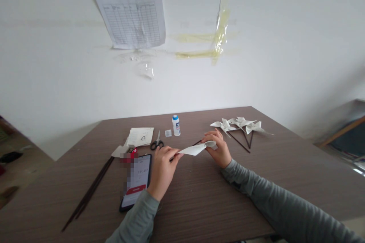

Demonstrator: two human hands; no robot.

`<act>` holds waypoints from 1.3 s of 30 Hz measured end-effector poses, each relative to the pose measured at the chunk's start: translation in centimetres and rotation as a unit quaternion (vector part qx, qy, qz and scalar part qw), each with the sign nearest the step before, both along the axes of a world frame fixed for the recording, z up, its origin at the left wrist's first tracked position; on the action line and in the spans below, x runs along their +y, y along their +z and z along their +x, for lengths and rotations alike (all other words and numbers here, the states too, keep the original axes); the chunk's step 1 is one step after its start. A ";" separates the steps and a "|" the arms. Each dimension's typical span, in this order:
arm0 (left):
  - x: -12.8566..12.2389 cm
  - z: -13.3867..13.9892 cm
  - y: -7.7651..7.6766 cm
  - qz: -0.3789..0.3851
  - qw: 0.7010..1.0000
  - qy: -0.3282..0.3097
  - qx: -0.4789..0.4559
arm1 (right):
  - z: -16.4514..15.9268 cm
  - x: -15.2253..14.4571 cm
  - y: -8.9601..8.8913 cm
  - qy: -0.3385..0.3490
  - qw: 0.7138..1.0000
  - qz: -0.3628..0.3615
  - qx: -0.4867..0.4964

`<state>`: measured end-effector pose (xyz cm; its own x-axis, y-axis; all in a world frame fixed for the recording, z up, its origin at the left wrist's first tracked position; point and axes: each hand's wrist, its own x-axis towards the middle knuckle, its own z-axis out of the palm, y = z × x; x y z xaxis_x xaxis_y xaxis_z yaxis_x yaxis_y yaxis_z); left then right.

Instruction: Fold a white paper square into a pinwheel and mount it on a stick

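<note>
Above the middle of the table I hold a white paper pinwheel (194, 150), seen nearly edge-on. My left hand (163, 171) pinches its left corner between thumb and fingers. On the opposite side, my right hand (219, 150) is closed on the curled part of the paper. A short length of dark stick (197, 142) shows just behind the paper; whether it is joined to it I cannot tell. Right of my right hand lie several finished paper pinwheels (225, 125) on dark sticks. Black-handled scissors (157, 143) rest beyond my left hand.
A phone (138, 178) lies left of my left forearm, near a red item (131, 153). Long dark sticks (92, 188) and a paper stack (140, 136) are at left. A white bottle with blue cap (176, 126) stands behind, beside a small clear square (168, 133).
</note>
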<state>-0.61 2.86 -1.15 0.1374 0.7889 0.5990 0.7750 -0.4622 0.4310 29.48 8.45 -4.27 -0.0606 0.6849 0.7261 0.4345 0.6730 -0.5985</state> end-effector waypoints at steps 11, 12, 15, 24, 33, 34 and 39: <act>-0.1 0.1 0.2 -0.002 1.000 -0.013 0.006 | -0.1 0.0 0.0 -0.023 1.000 0.002 0.012; -0.1 0.1 0.2 -0.001 1.000 -0.015 0.007 | -0.1 0.0 0.0 -0.025 1.000 0.002 0.012; -0.1 0.0 0.3 0.000 1.000 -0.018 0.007 | -0.1 0.1 0.0 -0.019 1.000 0.000 0.005; 0.0 0.0 0.6 -0.019 1.000 -0.022 -0.006 | 0.1 0.1 0.2 -0.007 1.000 -0.010 -0.010; -0.2 0.2 1.2 -0.064 0.997 -0.032 -0.004 | 0.6 0.5 0.1 0.011 0.999 -0.022 -0.033; -0.2 0.2 1.3 -0.066 0.997 -0.033 -0.007 | 0.7 0.6 0.2 0.015 0.999 -0.027 -0.030; -0.2 0.3 1.3 -0.092 0.995 -0.030 -0.036 | 1.1 0.7 0.6 0.029 0.997 -0.063 -0.036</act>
